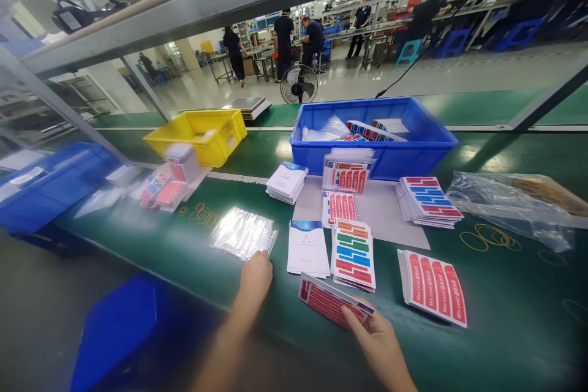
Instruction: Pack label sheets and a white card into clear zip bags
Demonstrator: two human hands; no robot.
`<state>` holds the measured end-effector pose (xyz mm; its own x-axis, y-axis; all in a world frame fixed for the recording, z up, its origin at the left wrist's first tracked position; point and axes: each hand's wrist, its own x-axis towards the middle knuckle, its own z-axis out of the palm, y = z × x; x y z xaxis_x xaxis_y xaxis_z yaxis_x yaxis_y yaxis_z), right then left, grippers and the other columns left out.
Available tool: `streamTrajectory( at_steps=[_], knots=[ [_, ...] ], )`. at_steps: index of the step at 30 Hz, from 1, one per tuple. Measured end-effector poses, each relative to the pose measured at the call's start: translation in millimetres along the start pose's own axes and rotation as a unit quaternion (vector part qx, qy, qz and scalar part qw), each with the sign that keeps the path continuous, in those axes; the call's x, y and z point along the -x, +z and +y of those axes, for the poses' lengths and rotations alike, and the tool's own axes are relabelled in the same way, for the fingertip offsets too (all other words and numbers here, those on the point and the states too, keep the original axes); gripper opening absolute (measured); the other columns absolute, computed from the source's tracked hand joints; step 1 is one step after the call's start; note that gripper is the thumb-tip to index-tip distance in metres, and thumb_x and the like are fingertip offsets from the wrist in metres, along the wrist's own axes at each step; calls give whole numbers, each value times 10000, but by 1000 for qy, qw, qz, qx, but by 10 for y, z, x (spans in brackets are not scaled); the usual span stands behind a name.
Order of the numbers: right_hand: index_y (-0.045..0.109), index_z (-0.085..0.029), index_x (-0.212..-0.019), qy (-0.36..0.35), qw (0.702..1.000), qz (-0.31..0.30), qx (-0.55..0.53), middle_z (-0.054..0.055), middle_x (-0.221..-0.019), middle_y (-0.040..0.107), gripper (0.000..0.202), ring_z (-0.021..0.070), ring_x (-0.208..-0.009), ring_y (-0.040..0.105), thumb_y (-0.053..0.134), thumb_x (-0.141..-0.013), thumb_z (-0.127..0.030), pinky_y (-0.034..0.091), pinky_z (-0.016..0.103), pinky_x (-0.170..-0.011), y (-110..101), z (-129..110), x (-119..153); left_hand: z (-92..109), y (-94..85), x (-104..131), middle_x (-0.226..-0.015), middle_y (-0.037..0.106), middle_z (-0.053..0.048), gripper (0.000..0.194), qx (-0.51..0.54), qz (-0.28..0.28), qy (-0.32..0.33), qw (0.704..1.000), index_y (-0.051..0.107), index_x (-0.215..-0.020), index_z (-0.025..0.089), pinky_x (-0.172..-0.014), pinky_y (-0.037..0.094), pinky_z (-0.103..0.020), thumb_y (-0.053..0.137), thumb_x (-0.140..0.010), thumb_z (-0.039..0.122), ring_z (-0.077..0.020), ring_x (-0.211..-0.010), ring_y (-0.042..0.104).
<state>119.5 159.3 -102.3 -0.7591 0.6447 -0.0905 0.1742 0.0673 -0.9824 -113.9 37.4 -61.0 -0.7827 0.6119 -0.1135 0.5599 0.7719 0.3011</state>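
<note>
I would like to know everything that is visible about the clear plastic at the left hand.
The clear plastic looks like a thin, glossy pile of flat bags, transparent and slightly wrinkled, with bright reflections. It lies flat on the green table, between rubber bands and a pile of white booklets. The left hand touches its near edge; whether the fingers pinch it is unclear. The number of bags cannot be told.

Left fingers [260,256] touch clear bags [242,231], right fingers [353,320] hold sheets [321,302].
</note>
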Motion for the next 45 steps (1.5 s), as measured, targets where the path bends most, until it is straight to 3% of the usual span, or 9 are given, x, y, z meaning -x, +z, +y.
streamTrajectory(
  at_steps=[3,6,13,19,26,33,38,41,45],
  knots=[
    [288,-101,-1354,57,995,43,-65,189,-1289,449,834,229,-1113,536,577,-774,-625,497,273,-920,46,-198,98,-126,-74,30,-778,606,-66,201,131,-20,31,991,581,-812,112,-720,411,-292,404,-886,171,-186,-789,593],
    [88,-358,-1464,41,989,95,-105,47,-1358,405,838,192,-1158,509,571,-811,-565,517,267,-898,90,-354,165,-210,-145,121,-636,553,-11,274,254,-24,43,966,545,-816,127,-618,414,-221,425,-902,359,-109,-607,550],
    [623,-152,-1120,-47,990,-35,124,104,-1198,551,482,162,-1068,547,425,-908,-537,457,218,-908,119,-233,36,130,-278,499,-646,472,-11,325,352,-43,175,918,487,-740,117,-570,322,-232,486,-882,409,-91,-601,407],
    [631,-177,-1029,-110,983,-76,126,33,-1048,612,322,100,-961,566,435,-943,-417,402,199,-870,218,-423,44,539,-141,793,-695,460,-14,163,288,-90,299,905,383,-682,114,-606,271,-248,451,-829,139,-101,-655,403],
    [577,-131,-828,-133,982,-63,117,20,-818,574,310,93,-780,529,397,-957,-348,379,198,-740,169,-424,78,588,-104,844,-679,465,-21,197,301,-92,284,906,405,-657,115,-594,290,-252,448,-838,179,-101,-635,414],
    [533,-128,-766,-156,968,-58,187,21,-766,561,303,93,-716,513,366,-952,-300,363,213,-678,204,-456,111,559,-41,937,-776,558,-24,200,236,-39,276,931,593,-801,151,-622,354,-249,419,-880,208,-108,-675,491],
    [502,-121,-714,-155,968,-62,187,21,-734,557,321,95,-692,506,361,-950,-287,348,209,-652,264,-439,153,545,41,974,-649,506,-7,170,155,128,362,910,462,-639,135,-519,281,-278,472,-807,113,-111,-577,442],
    [493,-115,-693,-150,969,-65,184,23,-703,546,349,97,-668,490,357,-951,-306,341,209,-647,295,-397,171,509,20,959,-648,484,-23,167,113,208,315,919,452,-637,140,-554,296,-283,477,-789,76,-129,-615,448],
    [537,-121,-740,-128,968,-87,196,26,-754,574,333,105,-704,512,377,-940,-334,354,216,-676,254,-403,164,476,-63,992,-648,484,-22,147,152,199,312,917,442,-634,138,-567,321,-263,496,-759,85,-124,-623,454]
  ],
)
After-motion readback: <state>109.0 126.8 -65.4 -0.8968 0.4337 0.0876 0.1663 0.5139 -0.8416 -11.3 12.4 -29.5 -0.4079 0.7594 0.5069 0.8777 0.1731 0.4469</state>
